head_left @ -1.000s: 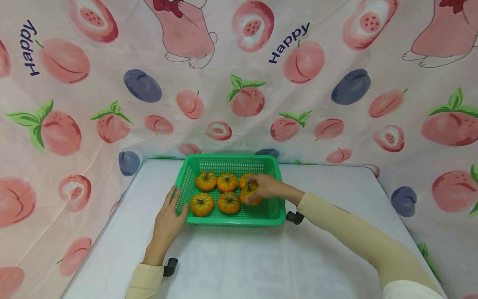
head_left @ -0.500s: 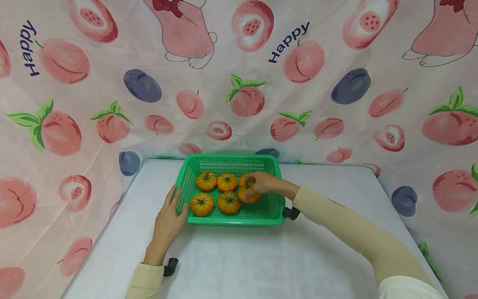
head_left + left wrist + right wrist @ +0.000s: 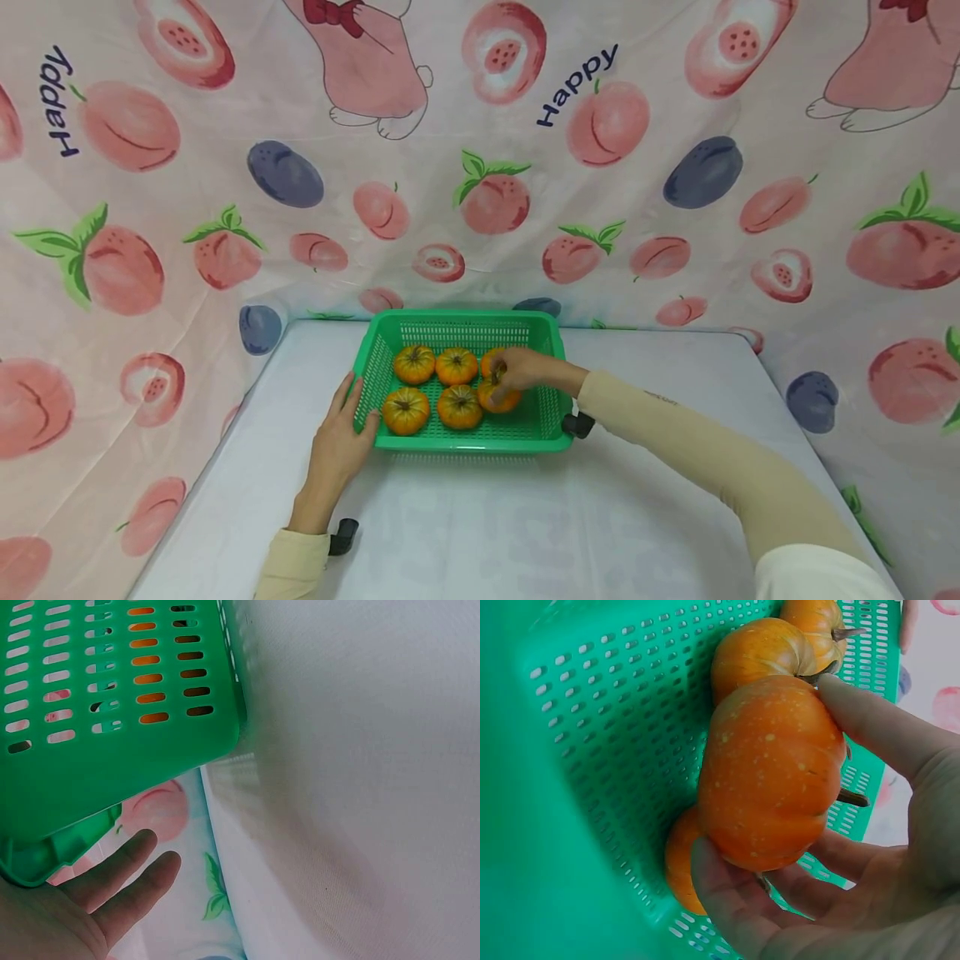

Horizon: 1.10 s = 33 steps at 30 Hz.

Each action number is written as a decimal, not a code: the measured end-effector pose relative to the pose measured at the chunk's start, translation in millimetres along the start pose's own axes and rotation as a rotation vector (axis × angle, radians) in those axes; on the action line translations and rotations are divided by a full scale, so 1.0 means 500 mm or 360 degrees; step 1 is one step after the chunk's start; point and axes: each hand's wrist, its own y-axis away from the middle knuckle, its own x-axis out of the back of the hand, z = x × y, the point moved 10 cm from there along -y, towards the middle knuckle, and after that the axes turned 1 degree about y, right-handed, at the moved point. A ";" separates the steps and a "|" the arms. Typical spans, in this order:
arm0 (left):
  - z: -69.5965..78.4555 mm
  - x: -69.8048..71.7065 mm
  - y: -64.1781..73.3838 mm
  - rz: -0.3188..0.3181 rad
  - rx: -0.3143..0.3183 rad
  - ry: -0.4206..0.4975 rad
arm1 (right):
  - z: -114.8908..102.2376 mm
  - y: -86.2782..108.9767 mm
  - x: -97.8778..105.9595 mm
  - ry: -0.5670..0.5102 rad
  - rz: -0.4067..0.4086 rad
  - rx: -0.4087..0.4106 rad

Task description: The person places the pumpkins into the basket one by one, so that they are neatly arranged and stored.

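In the head view my right hand (image 3: 527, 369) is inside the green basket (image 3: 472, 445), gripping a small orange pumpkin (image 3: 498, 400) between thumb and fingers. The right wrist view shows this pumpkin (image 3: 772, 776) from its side, thumb at the top and fingers under it, its stem towards the palm. Another pumpkin (image 3: 488, 360) sits just behind, partly hidden by my hand. To the left lie several more, among them a front middle pumpkin (image 3: 460, 407) beside the held one. My left hand (image 3: 339, 443) rests with extended fingers at the basket's left side.
The basket stands on a white-covered table (image 3: 480, 525) near its back edge. Behind and at both sides hangs a fruit-print cloth (image 3: 420, 158). Slotted basket walls (image 3: 112, 690) rise around the pumpkins; the front right of the basket floor (image 3: 528, 421) shows bare.
My right hand has shifted slightly left with its pumpkin, which now sits lower in the basket beside the front middle one. The left hand has stayed in place.
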 end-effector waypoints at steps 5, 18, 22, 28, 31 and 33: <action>-0.001 -0.003 0.001 -0.0021 0.0016 0.0015 | 0.003 0.000 -0.001 0.0029 -0.0010 -0.0037; -0.001 -0.002 0.000 -0.0020 0.0010 0.0010 | 0.015 0.016 -0.013 0.0168 -0.0063 -0.0106; -0.001 -0.001 0.000 -0.0013 0.0006 0.0010 | 0.021 0.024 -0.021 0.0147 -0.0082 -0.0115; -0.002 0.000 -0.001 -0.0009 -0.0002 0.0017 | 0.023 0.028 -0.029 0.0131 -0.0054 -0.0083; -0.001 0.000 0.000 -0.0007 -0.0004 0.0020 | 0.026 0.028 -0.033 0.0188 -0.0016 -0.0068; 0.000 0.000 0.001 -0.0005 -0.0005 0.0020 | 0.027 0.027 -0.036 0.0235 0.0001 -0.0058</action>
